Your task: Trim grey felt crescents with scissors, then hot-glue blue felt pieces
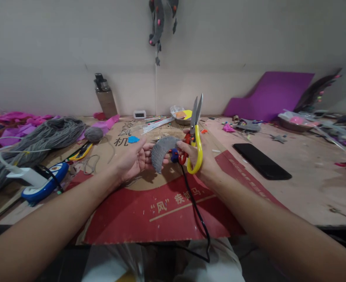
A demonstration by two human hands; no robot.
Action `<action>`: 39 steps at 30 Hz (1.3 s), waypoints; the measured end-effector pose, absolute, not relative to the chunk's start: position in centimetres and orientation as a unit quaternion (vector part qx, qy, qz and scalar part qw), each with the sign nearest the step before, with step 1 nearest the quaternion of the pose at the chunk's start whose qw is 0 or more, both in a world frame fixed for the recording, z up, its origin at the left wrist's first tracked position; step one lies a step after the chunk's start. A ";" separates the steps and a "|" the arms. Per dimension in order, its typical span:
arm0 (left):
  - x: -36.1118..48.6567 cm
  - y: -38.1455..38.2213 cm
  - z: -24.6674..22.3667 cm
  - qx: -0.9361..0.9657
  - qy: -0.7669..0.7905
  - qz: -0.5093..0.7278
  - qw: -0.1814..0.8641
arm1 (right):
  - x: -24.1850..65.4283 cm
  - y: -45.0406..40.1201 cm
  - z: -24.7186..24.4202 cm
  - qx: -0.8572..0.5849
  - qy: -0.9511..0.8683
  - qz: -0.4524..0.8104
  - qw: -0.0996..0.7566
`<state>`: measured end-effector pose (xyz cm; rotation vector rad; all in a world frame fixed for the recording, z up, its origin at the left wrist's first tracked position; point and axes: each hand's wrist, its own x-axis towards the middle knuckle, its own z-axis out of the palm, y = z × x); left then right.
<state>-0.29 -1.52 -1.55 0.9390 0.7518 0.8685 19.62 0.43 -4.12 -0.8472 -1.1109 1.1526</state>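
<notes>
A grey yarn-wrapped crescent (164, 150), its surface ribbed with strands, is held up between my two hands above the cardboard. My left hand (139, 158) is palm up, with its fingers reaching behind the crescent's left side. My right hand (194, 154) grips yellow-handled scissors (198, 150), blades pointing up and slightly apart. Its thumb is by the crescent's right end. Also at the right hand is a red and blue tool (174, 156) with a black cord (194, 203); fingers and scissors partly hide it, so its kind is unclear.
Red-and-brown cardboard (125, 219) covers the table's middle. Grey yarn (55, 137), a yarn ball (93, 134) and a blue power strip (48, 182) lie left. A black phone (261, 160) and purple sheet (272, 96) are right. A box-shaped bottle (106, 98) stands behind.
</notes>
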 end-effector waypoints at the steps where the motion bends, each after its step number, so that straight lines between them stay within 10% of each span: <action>1: -0.3 -1.5 -1.5 0.424 0.342 0.397 0.739 | 19.6 0.5 -4.2 -0.369 -0.480 0.504 0.617; 18: 0.2 -1.9 -1.4 0.449 0.416 0.468 0.637 | 18.9 0.9 -3.4 -0.401 -0.396 0.523 0.640; 30: -1.8 -0.7 -0.2 0.401 0.426 0.590 0.556 | 21.0 -1.4 -2.0 -0.420 -0.781 0.158 0.433; 39: -1.7 -0.8 -0.7 0.405 0.409 0.577 0.579 | 19.6 0.4 -3.3 -0.398 -0.545 0.458 0.579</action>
